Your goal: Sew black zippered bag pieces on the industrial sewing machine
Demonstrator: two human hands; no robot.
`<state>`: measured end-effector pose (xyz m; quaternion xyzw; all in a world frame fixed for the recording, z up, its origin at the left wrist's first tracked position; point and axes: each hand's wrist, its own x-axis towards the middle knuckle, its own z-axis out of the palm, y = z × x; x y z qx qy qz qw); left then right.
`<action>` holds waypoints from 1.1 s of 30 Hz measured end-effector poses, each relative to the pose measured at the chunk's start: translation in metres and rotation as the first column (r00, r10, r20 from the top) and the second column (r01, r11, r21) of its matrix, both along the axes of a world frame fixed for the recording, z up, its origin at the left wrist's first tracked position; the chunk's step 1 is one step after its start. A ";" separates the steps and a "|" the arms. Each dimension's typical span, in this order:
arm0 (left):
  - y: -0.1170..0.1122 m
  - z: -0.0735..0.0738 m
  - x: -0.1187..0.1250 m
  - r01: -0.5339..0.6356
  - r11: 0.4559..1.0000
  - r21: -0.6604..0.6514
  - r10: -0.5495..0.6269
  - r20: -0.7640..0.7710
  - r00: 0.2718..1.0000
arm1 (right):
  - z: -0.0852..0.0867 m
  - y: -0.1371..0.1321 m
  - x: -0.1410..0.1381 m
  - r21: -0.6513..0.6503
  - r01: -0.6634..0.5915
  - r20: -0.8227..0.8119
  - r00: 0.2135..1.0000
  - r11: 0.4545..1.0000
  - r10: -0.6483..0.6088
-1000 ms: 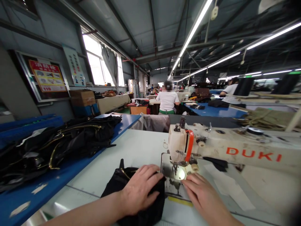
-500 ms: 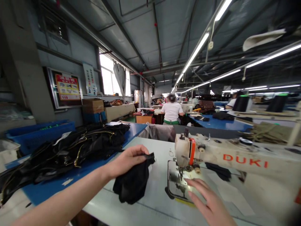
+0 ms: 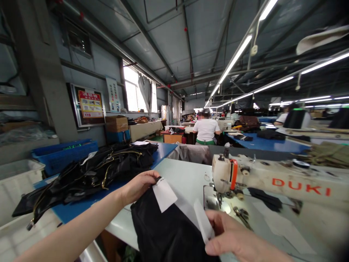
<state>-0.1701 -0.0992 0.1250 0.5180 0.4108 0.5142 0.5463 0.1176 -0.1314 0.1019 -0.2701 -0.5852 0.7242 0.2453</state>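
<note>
My left hand [image 3: 139,187] pinches the upper corner of a black cloth piece [image 3: 166,229], which hangs down over the near table edge. A small white square patch [image 3: 165,194] lies on that cloth beside my left fingertips. My right hand [image 3: 229,233] is closed on a white strip [image 3: 202,220] between thumb and fingers. The strip stands up at the cloth's right side; whether it is joined to the cloth, I cannot tell. Just beyond my right hand is the sewing machine [image 3: 225,174], its needle area above the metal plate.
A heap of black cloth with gold zippers [image 3: 109,165] covers the blue table [image 3: 163,147] on the left. Behind it stands a blue crate [image 3: 64,156]. Small black pieces [image 3: 264,198] and white paper [image 3: 283,227] lie under the machine arm. A person [image 3: 205,129] sits ahead.
The black cloth now hangs spread out, and its white patch shows. My right hand has left the needle area and closed on the white strip. The view has turned slightly left.
</note>
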 end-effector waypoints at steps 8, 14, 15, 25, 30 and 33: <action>0.012 -0.027 -0.014 -0.319 0.938 0.137 0.346 -0.408 0.845 | 0.021 0.024 -0.017 0.235 -0.094 0.148 0.987 0.967 0.060; -0.064 0.003 0.025 0.210 0.653 0.728 0.453 -0.597 0.662 | 0.023 0.031 -0.036 0.220 0.118 0.057 0.989 0.968 -0.134; -0.073 0.000 0.032 0.309 0.651 0.693 0.409 -0.663 0.627 | 0.021 0.031 -0.038 0.178 0.139 0.030 0.989 0.974 -0.147; -0.075 -0.033 0.042 0.271 0.614 0.741 0.588 -0.659 0.470 | 0.009 0.029 -0.056 -0.067 0.265 0.006 0.964 0.962 -0.265; -0.070 -0.024 0.049 0.341 0.608 0.717 0.591 -0.696 0.408 | 0.003 0.036 -0.064 0.008 0.292 0.008 0.956 0.957 -0.292; -0.066 -0.015 0.047 0.351 0.660 0.665 0.522 -0.741 0.423 | 0.005 0.039 -0.065 0.118 0.344 0.052 0.935 0.932 -0.352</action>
